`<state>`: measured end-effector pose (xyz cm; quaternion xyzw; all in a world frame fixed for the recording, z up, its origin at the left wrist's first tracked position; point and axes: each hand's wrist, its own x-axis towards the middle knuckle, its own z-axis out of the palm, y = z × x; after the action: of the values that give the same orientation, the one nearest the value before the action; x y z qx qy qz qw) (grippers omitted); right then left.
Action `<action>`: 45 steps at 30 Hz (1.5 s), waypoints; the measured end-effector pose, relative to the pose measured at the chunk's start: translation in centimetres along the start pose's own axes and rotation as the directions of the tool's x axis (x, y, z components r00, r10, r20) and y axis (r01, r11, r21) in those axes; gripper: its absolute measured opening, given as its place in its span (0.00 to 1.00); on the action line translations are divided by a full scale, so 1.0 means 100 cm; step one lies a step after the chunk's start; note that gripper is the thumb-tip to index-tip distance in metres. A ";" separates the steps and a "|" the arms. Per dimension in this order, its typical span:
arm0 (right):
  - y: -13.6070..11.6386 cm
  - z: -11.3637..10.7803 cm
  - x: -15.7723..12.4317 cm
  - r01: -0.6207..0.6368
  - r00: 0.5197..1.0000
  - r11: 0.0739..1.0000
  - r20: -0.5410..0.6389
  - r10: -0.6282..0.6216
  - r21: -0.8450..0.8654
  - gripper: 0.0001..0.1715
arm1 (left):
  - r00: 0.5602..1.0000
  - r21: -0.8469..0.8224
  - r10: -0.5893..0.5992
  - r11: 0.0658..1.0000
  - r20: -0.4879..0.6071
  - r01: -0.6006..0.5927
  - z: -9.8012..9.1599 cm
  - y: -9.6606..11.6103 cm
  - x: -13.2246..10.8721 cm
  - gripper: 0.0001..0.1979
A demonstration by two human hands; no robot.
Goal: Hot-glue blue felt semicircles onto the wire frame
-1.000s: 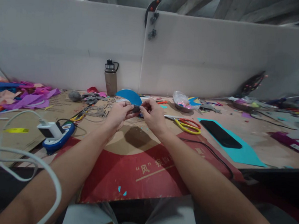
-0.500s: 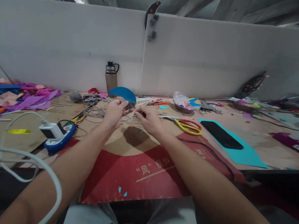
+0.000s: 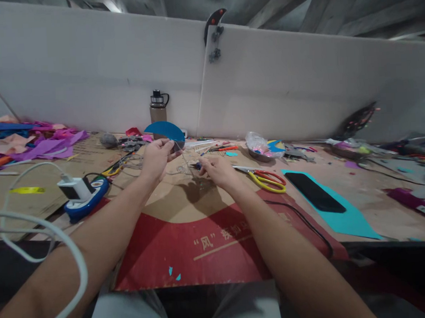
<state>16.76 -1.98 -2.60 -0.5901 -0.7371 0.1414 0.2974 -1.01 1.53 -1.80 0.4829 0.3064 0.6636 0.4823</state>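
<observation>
My left hand (image 3: 159, 158) is closed on a blue rounded piece (image 3: 166, 130), flat like card or foam, pinched at its lower edge above the table. A thin pale string (image 3: 185, 158) slants down from it towards the right. Closed in my right hand (image 3: 216, 170) is a small dark tool (image 3: 196, 166), its tip pointing left near the string. My fingers hide most of this tool, so its kind does not show. Beneath both hands lies a red and brown cardboard sheet (image 3: 190, 274). Scissors (image 3: 270, 180) with red and yellow handles rest right of my right hand.
A bottle (image 3: 157, 107) stands against the white partition (image 3: 86, 61). On the right, a black phone (image 3: 314, 191) lies on turquoise sheet material (image 3: 354, 225). A blue power strip (image 3: 86, 201) with a white charger and looping cable (image 3: 80, 261) is at left. Coloured scraps (image 3: 36, 139) lie behind it.
My hands have moved apart; the left shifted slightly left with the blue piece. My right hand now shows a small dark tool, where before its fingers were close to the left hand's.
</observation>
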 end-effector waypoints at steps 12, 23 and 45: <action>0.051 0.011 0.011 -0.224 0.966 0.950 0.077 0.245 -0.217 0.16 | 0.995 -0.075 -0.099 0.992 -0.031 0.096 -0.001 0.004 0.002 0.05; 0.029 0.003 0.014 -0.021 0.948 0.838 -0.255 0.189 0.545 0.18 | 0.992 -0.053 -0.118 0.992 -0.035 0.116 -0.009 -0.001 0.006 0.06; 0.007 -0.002 -0.001 0.299 0.926 0.922 -0.306 -0.219 0.246 0.19 | 0.994 0.049 -0.109 0.993 0.009 0.108 -0.008 -0.005 0.005 0.07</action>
<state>17.41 -1.93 -2.86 -0.4504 -0.7327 0.1237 0.4950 -1.60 2.20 -2.31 0.4808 0.3452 0.6261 0.5077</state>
